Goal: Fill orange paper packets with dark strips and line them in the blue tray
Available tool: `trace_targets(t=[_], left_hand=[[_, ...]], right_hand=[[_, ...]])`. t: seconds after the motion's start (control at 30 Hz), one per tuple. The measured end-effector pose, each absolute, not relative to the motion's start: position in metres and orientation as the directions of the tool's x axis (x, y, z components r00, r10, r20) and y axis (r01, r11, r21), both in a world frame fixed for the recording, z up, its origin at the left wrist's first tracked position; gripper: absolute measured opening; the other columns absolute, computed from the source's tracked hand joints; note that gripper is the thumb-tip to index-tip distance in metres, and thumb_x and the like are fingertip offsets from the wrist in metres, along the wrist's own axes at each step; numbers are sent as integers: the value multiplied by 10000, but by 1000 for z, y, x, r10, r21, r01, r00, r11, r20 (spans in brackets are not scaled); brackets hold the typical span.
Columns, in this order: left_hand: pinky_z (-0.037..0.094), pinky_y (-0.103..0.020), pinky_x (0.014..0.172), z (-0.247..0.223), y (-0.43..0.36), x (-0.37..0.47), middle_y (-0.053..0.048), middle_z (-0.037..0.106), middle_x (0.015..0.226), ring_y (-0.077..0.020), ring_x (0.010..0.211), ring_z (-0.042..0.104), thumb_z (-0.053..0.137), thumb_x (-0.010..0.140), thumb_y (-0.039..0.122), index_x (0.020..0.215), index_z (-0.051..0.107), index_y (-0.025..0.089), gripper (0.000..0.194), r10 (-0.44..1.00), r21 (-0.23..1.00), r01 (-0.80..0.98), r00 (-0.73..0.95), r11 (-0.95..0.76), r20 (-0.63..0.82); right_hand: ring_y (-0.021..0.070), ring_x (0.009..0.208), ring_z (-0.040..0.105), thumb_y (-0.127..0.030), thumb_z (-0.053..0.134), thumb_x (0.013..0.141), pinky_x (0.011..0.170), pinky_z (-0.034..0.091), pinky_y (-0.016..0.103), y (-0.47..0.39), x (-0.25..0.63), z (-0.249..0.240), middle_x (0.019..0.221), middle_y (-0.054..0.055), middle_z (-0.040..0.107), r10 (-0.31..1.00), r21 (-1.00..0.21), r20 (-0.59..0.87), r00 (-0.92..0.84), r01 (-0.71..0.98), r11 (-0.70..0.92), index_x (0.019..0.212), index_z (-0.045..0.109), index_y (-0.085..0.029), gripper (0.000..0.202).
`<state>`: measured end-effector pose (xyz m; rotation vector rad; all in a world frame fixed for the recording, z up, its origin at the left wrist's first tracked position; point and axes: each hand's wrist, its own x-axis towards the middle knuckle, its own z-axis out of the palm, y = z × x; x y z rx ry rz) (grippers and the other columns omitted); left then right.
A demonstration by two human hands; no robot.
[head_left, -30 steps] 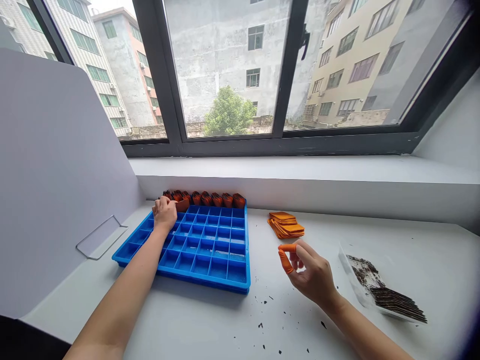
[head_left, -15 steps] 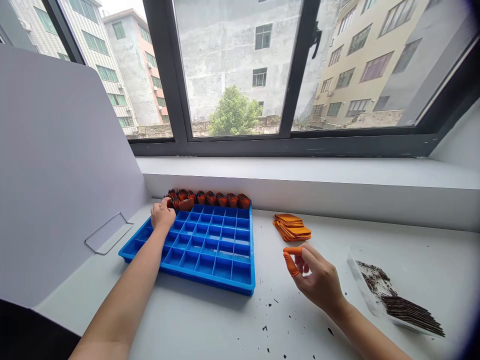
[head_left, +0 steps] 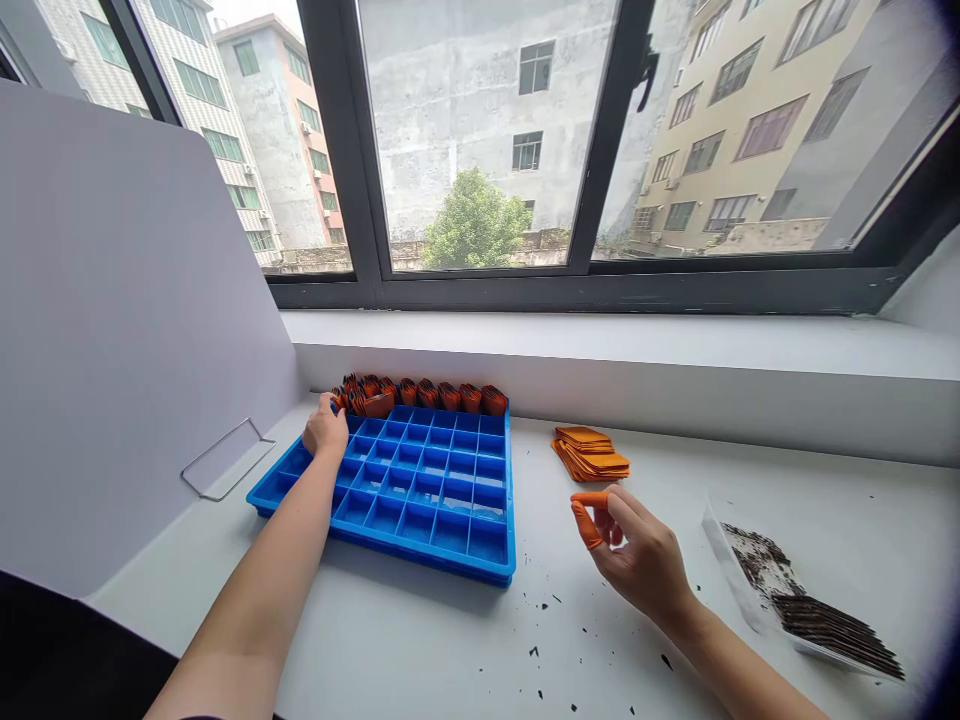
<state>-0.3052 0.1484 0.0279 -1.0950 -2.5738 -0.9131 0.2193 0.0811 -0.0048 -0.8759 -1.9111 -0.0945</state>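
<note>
A blue compartment tray [head_left: 450,570] lies on the white table, its back row filled with bundles of dark-edged orange packets [head_left: 427,394]. My left hand [head_left: 325,428] reaches over the tray's left side to the far left corner, fingers curled against the packets there. What those fingertips hold is hidden. Orange finger cots cover the thumb and index finger of my right hand [head_left: 637,550], which is held above the table right of the tray. Their tips are brought together in a pinch with nothing visible in it. Just beyond that hand is a stack of flat orange packets [head_left: 591,455].
A clear plastic container [head_left: 731,570] at the right holds thin dark brown sheets [head_left: 836,630] and crumbs. Dark flakes [head_left: 534,652] are scattered in front. At left stand a wire stand [head_left: 225,460] and a pale panel [head_left: 142,330]. The windowsill [head_left: 600,345] runs behind.
The view has shifted slightly, so everything sits a little further right. My left hand has stayed at the far left corner packets; the right keeps its pinch.
</note>
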Motion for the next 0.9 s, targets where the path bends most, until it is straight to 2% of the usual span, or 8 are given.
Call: trace_targets(t=[0.23, 0.33, 0.5, 0.57, 0.63, 0.7, 0.77, 0.9], left_hand=[[564, -489, 847, 28, 150, -304, -134, 773, 996, -377, 991, 748, 588, 1035, 344, 1333, 560, 287, 305, 572, 497, 677, -732, 544, 371], [567, -522, 856, 28, 151, -304, -197, 769, 1048, -414, 1021, 749, 604, 1016, 369, 1356, 519, 219, 382, 566, 513, 662, -743, 546, 357], [568, -555, 873, 29, 152, -305, -247, 746, 1086, -452, 1071, 740, 622, 984, 385, 1275, 541, 184, 363, 559, 537, 641, -759, 548, 334], [565, -556, 890, 29, 151, -305, -244, 736, 1108, -450, 1090, 734, 632, 969, 377, 1224, 558, 196, 322, 559, 544, 640, -759, 543, 334], [563, -549, 902, 30, 151, -305, -236, 727, 1120, -440, 1094, 729, 647, 948, 359, 1181, 565, 202, 293, 560, 549, 642, -756, 534, 340], [563, -540, 911, 31, 149, -303, -226, 718, 1120, -428, 1091, 725, 658, 927, 336, 1151, 564, 199, 278, 556, 554, 647, -752, 524, 354], [564, -541, 909, 33, 148, -301, -227, 707, 1125, -427, 1086, 716, 650, 915, 313, 1139, 558, 186, 274, 541, 560, 653, -749, 510, 382], [549, -570, 957, 39, 144, -292, -255, 657, 1210, -447, 1175, 654, 591, 911, 263, 1190, 527, 142, 311, 489, 565, 694, -718, 447, 495]], right_hand=[[97, 515, 446, -280, 645, 1045, 477, 414, 232, 85, 220, -8, 703, -36, 553, 554, -326, 796, -244, 599, 731, 947, 681, -220, 121], [104, 526, 465, -312, 638, 1053, 488, 419, 240, 87, 222, -9, 710, -32, 562, 582, -351, 778, -237, 604, 715, 938, 673, -221, 151], [135, 580, 515, -381, 554, 1082, 500, 428, 272, 98, 232, -11, 852, 19, 631, 660, -368, 736, -151, 730, 577, 1039, 689, -223, 212], [204, 754, 616, -409, 534, 1074, 595, 507, 325, 105, 238, -14, 1003, 92, 660, 662, -355, 746, -69, 800, 483, 1107, 686, -204, 258], [317, 1047, 662, -434, 505, 1073, 787, 579, 441, 111, 243, -18, 1164, 169, 659, 647, -351, 762, 14, 849, 395, 1185, 674, -178, 327], [400, 1352, 570, -457, 443, 1094, 1019, 542, 566, 115, 246, -20, 1314, 202, 647, 669, -366, 743, 39, 860, 356, 1270, 653, -166, 399], [413, 1563, 394, -484, 369, 1120, 1173, 443, 619, 116, 246, -21, 1447, 188, 628, 735, -386, 678, 7, 854, 348, 1391, 610, -169, 480], [378, 1686, 188, -511, 272, 1143, 1255, 366, 626, 113, 242, -19, 1598, 140, 579, 828, -384, 557, -69, 862, 330, 1562, 510, -175, 587]])
